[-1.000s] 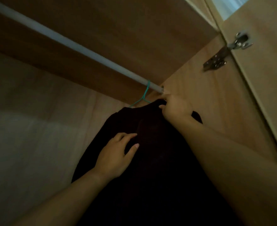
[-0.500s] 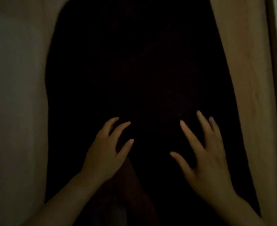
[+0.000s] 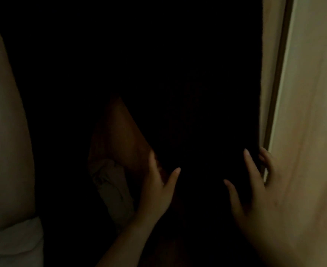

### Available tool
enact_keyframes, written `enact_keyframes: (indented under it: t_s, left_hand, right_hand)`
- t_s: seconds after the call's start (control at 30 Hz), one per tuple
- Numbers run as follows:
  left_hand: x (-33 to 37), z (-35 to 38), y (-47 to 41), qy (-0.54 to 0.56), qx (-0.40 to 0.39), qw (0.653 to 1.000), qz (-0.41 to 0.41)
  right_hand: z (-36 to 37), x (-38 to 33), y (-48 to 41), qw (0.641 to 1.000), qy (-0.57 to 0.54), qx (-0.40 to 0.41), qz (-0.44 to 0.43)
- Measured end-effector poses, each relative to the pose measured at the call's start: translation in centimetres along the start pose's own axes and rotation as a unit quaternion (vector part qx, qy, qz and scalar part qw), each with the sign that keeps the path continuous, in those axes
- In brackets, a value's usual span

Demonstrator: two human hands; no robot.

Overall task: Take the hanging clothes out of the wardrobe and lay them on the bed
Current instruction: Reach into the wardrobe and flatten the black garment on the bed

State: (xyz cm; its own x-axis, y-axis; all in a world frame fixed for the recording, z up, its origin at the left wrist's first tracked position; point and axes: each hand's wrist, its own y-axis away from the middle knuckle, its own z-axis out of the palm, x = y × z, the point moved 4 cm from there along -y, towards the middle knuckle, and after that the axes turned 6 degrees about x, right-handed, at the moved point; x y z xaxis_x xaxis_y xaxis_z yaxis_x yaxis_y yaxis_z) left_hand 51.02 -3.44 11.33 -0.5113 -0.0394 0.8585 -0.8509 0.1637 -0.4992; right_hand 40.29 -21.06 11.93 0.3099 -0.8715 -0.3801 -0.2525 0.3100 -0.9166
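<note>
A black garment (image 3: 197,93) hangs in the dark wardrobe and fills the middle of the head view; its hanger and the rail are out of frame. My left hand (image 3: 158,189) holds the garment's left edge, fingers tucked behind it and thumb on the front. My right hand (image 3: 264,205) lies spread on the garment's lower right, index and thumb flat on the cloth and the other fingers at its right edge.
A reddish-brown cloth (image 3: 120,135) and a pale cloth (image 3: 110,189) show behind the lifted left edge. The wooden wardrobe side (image 3: 270,74) and door (image 3: 313,93) stand close on the right. On the left are a pale wall (image 3: 4,132) and something white (image 3: 14,243).
My view dropped from the rail to the garment's lower part. My right hand left the hanger and came down onto the cloth. My left hand slipped behind the left edge, uncovering cloth behind.
</note>
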Motion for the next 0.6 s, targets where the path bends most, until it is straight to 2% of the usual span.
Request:
enact_keyframes:
  t_s: [0.07, 0.2, 0.3, 0.43, 0.5, 0.6]
  left_hand:
    - [-0.6, 0.7, 0.6, 0.003, 0.005, 1.0, 0.0]
    - [-1.8, -1.9, 0.9, -0.04, 0.087, 0.995, 0.036]
    - [-1.5, -6.1, -0.1, -0.079, 0.155, 0.984, 0.039]
    - [-0.4, -11.2, -1.0, -0.161, 0.264, 0.949, 0.064]
    - [-0.9, -11.5, 0.0, -0.186, 0.265, 0.945, 0.045]
    - [-2.7, -9.9, 3.3, -0.208, 0.214, 0.952, 0.064]
  right_hand:
    - [0.5, 0.4, 0.8, 0.998, -0.027, -0.039, 0.028]
    - [2.9, 1.3, 1.9, 0.99, -0.043, -0.123, 0.05]
    - [6.7, 1.1, 1.4, 0.979, -0.11, -0.16, 0.064]
    - [12.2, -2.2, 1.4, 0.981, -0.119, -0.153, 0.028]
    - [13.5, -2.6, 3.1, 0.977, -0.121, -0.174, 0.014]
    - [13.6, -1.0, 8.0, 0.963, -0.096, -0.251, 0.024]
